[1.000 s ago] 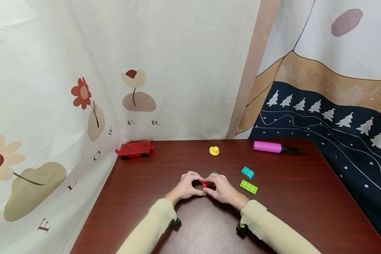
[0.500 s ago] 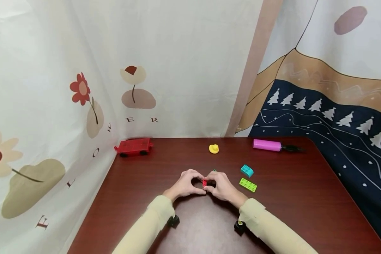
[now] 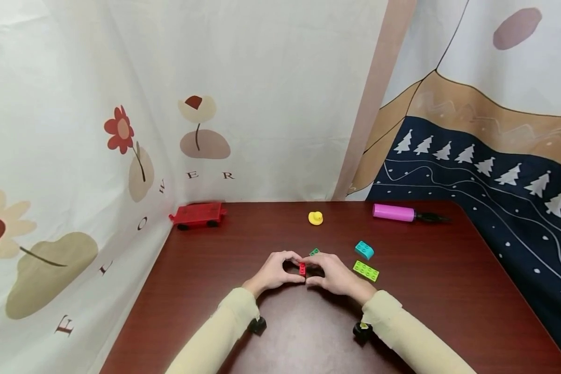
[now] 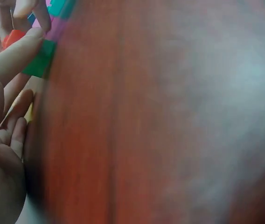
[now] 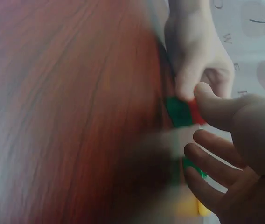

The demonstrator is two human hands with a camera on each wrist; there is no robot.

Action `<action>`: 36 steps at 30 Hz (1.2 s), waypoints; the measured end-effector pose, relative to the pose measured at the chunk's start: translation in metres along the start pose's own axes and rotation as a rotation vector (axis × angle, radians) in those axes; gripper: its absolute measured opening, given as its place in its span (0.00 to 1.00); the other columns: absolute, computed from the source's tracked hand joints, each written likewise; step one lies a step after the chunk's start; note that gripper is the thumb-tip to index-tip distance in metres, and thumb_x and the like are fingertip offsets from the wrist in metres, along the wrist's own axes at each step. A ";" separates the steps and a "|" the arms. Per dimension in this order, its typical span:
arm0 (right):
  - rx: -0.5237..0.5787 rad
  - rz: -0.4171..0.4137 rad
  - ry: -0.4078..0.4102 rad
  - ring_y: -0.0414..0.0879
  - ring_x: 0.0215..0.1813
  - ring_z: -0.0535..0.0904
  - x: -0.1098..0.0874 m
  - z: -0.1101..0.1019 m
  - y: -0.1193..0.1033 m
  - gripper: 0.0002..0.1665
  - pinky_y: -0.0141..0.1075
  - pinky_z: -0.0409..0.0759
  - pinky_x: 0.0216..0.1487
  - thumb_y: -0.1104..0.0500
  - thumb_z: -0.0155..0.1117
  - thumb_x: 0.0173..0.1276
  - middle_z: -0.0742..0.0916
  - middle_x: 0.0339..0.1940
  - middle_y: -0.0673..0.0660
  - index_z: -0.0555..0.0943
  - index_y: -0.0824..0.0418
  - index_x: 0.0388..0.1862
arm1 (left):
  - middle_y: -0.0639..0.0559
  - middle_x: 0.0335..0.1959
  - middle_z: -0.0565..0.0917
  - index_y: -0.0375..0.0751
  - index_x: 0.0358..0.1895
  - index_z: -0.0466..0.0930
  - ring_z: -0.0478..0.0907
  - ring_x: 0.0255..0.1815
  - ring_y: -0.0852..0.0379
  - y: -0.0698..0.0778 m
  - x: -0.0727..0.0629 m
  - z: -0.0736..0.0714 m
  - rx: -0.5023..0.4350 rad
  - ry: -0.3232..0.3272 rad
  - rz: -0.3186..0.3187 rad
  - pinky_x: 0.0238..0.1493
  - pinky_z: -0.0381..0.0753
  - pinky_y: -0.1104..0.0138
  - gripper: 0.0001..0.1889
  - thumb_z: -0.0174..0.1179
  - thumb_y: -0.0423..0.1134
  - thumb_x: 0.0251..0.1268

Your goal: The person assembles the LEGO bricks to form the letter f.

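One red brick (image 3: 302, 269), studs up, runs lengthwise front to back.

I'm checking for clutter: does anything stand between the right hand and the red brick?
Nothing visible does: in the head view, the right hand faces the red brick directly. The left hand is on the brick's opposite side, and a small green brick lies beyond, not between.

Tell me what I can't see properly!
Head view: the small green block's near end, hidden by the right hand.
Head view: the yellow duck's details, too small.
Right wrist view: part of the red block, covered by the right thumb.
Left wrist view: part of the left hand, cut off by the left edge.
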State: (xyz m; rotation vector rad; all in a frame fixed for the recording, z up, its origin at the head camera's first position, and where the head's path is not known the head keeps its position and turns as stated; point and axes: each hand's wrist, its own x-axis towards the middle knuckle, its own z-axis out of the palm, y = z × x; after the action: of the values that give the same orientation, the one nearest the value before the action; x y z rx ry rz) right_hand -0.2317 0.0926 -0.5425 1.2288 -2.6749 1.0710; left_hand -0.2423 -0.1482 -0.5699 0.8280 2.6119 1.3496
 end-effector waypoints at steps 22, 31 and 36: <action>-0.231 0.236 0.134 0.52 0.51 0.83 -0.086 -0.061 0.047 0.25 0.52 0.85 0.53 0.57 0.84 0.59 0.86 0.50 0.56 0.87 0.61 0.55 | 0.65 0.42 0.86 0.55 0.46 0.86 0.80 0.49 0.61 0.002 -0.003 -0.001 0.007 -0.021 -0.060 0.58 0.78 0.62 0.18 0.83 0.45 0.55; -0.276 0.293 0.157 0.54 0.50 0.81 -0.096 -0.057 0.058 0.27 0.52 0.83 0.51 0.55 0.85 0.57 0.87 0.49 0.57 0.87 0.62 0.54 | 0.66 0.42 0.86 0.56 0.45 0.85 0.80 0.50 0.62 0.005 0.001 0.002 -0.005 -0.028 -0.096 0.59 0.77 0.63 0.18 0.83 0.46 0.54; -0.271 0.304 0.165 0.52 0.48 0.80 -0.094 -0.056 0.059 0.25 0.49 0.82 0.48 0.54 0.85 0.58 0.87 0.47 0.56 0.88 0.63 0.52 | 0.66 0.42 0.86 0.55 0.44 0.85 0.80 0.50 0.61 0.006 0.003 0.001 -0.021 -0.022 -0.105 0.59 0.77 0.63 0.18 0.84 0.44 0.53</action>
State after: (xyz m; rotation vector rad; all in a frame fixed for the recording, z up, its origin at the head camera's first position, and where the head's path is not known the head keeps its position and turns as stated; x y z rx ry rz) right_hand -0.2214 0.2152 -0.5601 0.6764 -2.8136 0.7553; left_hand -0.2416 -0.1431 -0.5652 0.6877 2.5803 1.3299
